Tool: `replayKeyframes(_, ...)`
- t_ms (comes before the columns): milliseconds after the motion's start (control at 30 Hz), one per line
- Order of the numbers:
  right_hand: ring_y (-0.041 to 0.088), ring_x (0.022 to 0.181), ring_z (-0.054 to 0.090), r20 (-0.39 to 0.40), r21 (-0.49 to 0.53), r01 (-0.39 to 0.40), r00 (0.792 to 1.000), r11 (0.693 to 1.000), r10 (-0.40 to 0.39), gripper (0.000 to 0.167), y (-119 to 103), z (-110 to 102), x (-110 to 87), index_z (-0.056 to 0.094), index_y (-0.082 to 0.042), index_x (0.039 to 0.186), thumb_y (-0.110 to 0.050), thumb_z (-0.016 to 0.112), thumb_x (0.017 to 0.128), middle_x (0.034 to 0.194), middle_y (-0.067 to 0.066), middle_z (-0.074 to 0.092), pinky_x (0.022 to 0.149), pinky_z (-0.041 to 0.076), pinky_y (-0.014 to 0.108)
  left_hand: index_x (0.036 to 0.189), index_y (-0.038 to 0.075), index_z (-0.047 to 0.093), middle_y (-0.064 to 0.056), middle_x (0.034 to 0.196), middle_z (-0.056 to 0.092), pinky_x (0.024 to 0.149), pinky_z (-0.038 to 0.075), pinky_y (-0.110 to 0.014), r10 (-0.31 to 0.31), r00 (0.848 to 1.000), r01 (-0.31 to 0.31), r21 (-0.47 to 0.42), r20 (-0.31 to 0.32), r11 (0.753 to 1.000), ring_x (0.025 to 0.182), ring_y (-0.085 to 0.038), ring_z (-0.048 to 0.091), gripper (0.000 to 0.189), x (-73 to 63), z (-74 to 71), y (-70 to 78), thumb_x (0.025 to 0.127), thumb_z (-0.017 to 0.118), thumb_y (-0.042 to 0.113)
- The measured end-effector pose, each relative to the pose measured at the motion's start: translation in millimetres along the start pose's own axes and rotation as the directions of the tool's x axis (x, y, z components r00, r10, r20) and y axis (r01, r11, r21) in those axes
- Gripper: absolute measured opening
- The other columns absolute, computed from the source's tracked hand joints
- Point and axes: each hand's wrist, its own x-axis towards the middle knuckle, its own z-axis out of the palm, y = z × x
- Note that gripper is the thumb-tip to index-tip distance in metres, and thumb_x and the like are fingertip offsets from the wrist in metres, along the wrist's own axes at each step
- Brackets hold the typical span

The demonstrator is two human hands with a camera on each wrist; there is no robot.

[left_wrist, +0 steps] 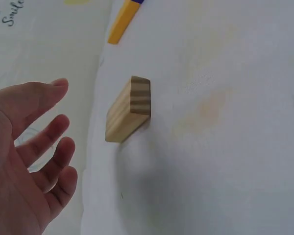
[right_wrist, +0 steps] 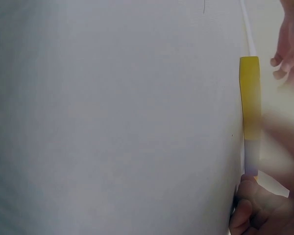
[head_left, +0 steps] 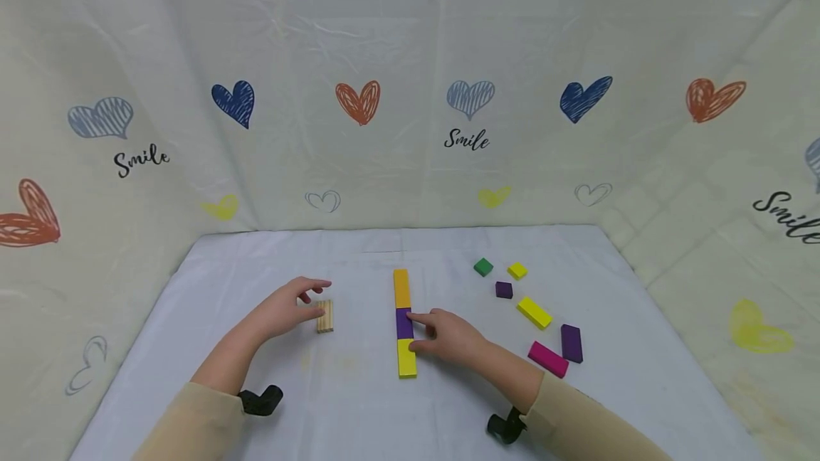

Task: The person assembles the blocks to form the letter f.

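Note:
Three blocks lie end to end in a straight row in the head view: an orange block (head_left: 401,288) at the far end, a purple block (head_left: 403,326) in the middle and a yellow block (head_left: 406,361) nearest me. My right hand (head_left: 451,336) is at the row's right side, index fingertip at the purple block and thumb at the yellow one; its other fingers are curled in. To the left is a plain striped wooden block (head_left: 327,317). Beside it hovers my left hand (head_left: 288,310), holding nothing, its fingers apart from the wood in the left wrist view.
On the right of the white cloth (head_left: 307,411) lie a green cube (head_left: 483,267), a small yellow cube (head_left: 517,271), a small purple cube (head_left: 504,290), a long yellow block (head_left: 534,313), a long purple block (head_left: 572,343) and a magenta block (head_left: 548,359).

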Motion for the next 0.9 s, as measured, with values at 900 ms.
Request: replayKeyframes(900, 0.012, 0.076, 0.049, 0.0, -0.015, 0.006, 1.0, 1.0, -0.006, 0.065, 1.1, 0.0, 1.0, 0.056, -0.029, 0.143, -0.044, 0.078, 0.083, 0.082, -0.004, 0.051, 0.061, 0.04, 0.026, 0.126, 0.022, 0.07, -0.005, 0.131, 0.055, 0.09, 0.045, -0.043, 0.033, 0.993, -0.043, 0.082, 0.116, 0.996, 0.107, -0.023, 0.054, 0.035, 10.0, 14.0, -20.8, 0.092, 0.071, 0.014)
